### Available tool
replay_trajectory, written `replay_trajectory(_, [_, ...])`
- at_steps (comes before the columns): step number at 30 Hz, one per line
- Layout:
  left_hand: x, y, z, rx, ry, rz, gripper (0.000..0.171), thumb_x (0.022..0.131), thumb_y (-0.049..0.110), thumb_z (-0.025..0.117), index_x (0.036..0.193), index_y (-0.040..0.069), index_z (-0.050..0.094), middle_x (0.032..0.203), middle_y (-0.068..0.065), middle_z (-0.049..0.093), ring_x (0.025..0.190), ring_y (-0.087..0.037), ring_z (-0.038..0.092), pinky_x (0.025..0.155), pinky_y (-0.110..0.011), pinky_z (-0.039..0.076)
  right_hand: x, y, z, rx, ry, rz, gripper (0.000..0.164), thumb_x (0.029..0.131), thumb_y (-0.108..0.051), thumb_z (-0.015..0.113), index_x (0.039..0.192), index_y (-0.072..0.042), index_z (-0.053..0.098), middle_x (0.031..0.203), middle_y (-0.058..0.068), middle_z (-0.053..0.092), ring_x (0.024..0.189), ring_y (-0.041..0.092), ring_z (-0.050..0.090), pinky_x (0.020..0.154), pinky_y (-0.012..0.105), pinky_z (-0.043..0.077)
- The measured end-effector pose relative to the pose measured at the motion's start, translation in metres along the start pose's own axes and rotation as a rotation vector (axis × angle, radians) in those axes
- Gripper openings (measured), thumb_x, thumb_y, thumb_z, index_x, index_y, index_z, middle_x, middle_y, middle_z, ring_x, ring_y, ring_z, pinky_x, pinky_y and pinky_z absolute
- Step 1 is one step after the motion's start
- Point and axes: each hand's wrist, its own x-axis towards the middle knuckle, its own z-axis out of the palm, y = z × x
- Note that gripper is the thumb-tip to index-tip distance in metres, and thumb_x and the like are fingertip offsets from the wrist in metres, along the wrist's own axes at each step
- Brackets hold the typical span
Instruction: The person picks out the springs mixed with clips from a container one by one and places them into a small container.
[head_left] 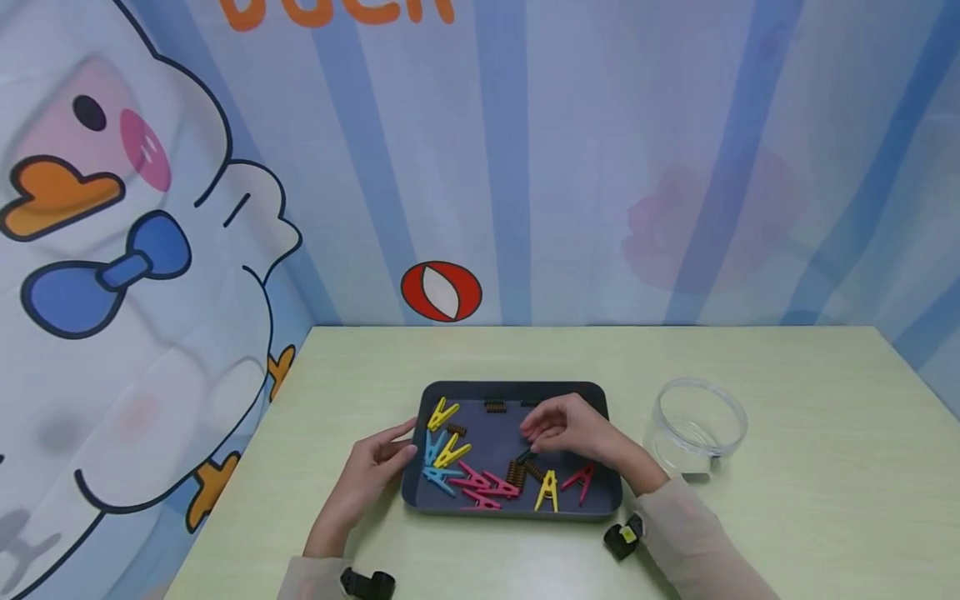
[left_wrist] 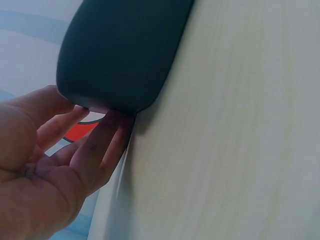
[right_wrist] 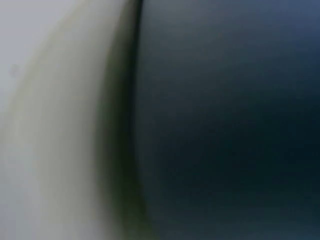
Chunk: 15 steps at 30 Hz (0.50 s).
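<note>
A dark tray (head_left: 480, 433) holds clothespins and coil springs. At its left end my left hand (head_left: 367, 471) rests its thumb and fingertips against the outer wall. The left wrist view shows these fingers (left_wrist: 95, 150) loosely bent at the tray's end. My right hand (head_left: 570, 429) is over the right half of the tray, fingers bent and fingertips close together. A dark spring (head_left: 523, 456) lies just below those fingertips. Whether anything is pinched between them is hidden. The right wrist view is blurred and shows only a dark surface beside a pale one.
Yellow (head_left: 442, 414), blue (head_left: 441, 477) and pink clothespins (head_left: 501, 485) lie mostly along the tray's left and front. Brown springs (head_left: 515, 473) are among them; another spring (head_left: 495, 406) is near the back wall. A clear round container (head_left: 701, 417) stands right of the tray on the pale table (head_left: 840, 467).
</note>
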Motion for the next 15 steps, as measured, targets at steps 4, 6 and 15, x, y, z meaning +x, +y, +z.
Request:
replay_trajectory(4, [0.0009,-0.0005,0.0002,0.000,0.001,0.004,0.044,0.098,0.008,0.064,0.141,0.007,0.057,0.128,-0.020,0.064,0.115,-0.031,0.064,0.098,-0.047,0.050,0.0008,0.0020,-0.0007,0.015,-0.004,0.001,0.027,0.085,0.016,0.068,0.112,0.017,0.064,0.108,0.031,0.067,0.097,0.043,0.068,0.079,0.032,0.059])
replay_trajectory(6, [0.0013,-0.0008,0.0003,-0.001,0.002,0.004,0.044,0.098,0.008,0.064,0.141,0.007,0.057,0.128,-0.020,0.064,0.115,-0.031,0.064,0.098,-0.047,0.050,0.0013,0.0026,-0.0006,0.018,-0.006,0.005,0.028,0.085,0.016,0.068,0.112,0.017,0.064,0.108,0.031,0.067,0.097,0.043,0.067,0.079,0.032,0.059])
replay_trajectory(15, [0.0012,0.0002,-0.0005,-0.004,-0.004,0.001,0.045,0.097,0.008,0.064,0.141,0.007,0.057,0.129,-0.020,0.063,0.116,-0.031,0.064,0.098,-0.046,0.050,0.0017,0.0045,-0.0002,0.006,-0.015,0.036,0.029,0.083,0.015,0.071,0.112,0.015,0.066,0.107,0.027,0.068,0.096,0.038,0.069,0.078,0.031,0.059])
